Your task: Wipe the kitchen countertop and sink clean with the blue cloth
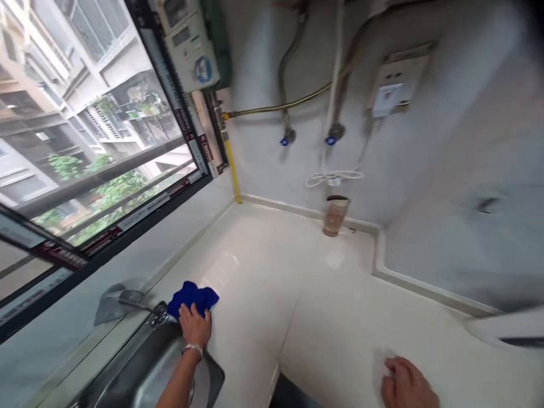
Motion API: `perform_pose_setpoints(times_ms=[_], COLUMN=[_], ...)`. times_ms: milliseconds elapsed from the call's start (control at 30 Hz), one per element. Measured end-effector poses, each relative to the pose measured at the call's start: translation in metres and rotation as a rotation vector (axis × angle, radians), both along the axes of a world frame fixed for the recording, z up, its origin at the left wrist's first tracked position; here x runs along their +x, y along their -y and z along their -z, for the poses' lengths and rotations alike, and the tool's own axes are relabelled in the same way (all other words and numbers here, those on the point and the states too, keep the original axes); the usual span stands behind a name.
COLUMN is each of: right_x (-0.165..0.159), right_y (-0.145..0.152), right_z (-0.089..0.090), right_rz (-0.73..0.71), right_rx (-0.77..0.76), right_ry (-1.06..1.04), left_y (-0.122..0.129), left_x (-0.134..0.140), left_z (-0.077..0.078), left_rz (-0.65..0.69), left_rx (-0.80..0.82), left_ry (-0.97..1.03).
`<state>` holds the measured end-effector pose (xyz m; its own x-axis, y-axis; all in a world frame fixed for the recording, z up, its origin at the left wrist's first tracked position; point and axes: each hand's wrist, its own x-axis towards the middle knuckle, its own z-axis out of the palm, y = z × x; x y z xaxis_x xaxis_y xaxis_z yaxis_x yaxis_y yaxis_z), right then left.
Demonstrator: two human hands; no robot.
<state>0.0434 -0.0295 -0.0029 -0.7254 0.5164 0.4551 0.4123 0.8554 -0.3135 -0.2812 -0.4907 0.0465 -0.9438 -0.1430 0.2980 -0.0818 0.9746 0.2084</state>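
nearest me is my right hand [410,385], at the bottom edge, fingers loosely curled over the pale desk [340,317]; i can't tell whether they touch it, and nothing shows in them. my left hand [196,328] is palm down, fingers a little spread, on the near part of a blue cloth [191,294]. the cloth lies crumpled on the desk at the corner of the sink [148,371], just beside the tap [158,318]. i'd judge it light, soft and limp, with nothing to break; a flat palm or a bunched fold in the middle should hold it best. printed tape [144,213] runs along the window frame [127,236], and a round blue label [203,69] sits on the meter [187,56]; both are too blurred to read.
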Motion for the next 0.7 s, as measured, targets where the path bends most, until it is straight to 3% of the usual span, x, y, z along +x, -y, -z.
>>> perform_pose_setpoints(times_ms=[133,333,433,567,700], right_x=[-0.004,-0.005,-0.005,0.002,0.014], right_y=[0.006,0.009,0.007,0.003,-0.003], right_z=[-0.006,-0.002,-0.002,-0.006,-0.009], right_rz=[0.019,0.027,0.02,-0.016,-0.016], right_rx=[-0.051,-0.183,-0.307,-0.542,-0.663], right_ry=[-0.039,-0.159,-0.261,-0.43,-0.542], left_y=[-0.066,-0.197,-0.254,-0.309,-0.35], left_x=[0.042,0.125,0.171,0.222,0.233], left_z=[0.014,0.034,0.03,0.017,0.0], left_rz=[0.206,0.691,0.864,1.094,1.312], left_rx=[0.003,-0.008,-0.007,0.053,0.052], left_ry=[-0.025,-0.17,-0.095,0.132,0.4])
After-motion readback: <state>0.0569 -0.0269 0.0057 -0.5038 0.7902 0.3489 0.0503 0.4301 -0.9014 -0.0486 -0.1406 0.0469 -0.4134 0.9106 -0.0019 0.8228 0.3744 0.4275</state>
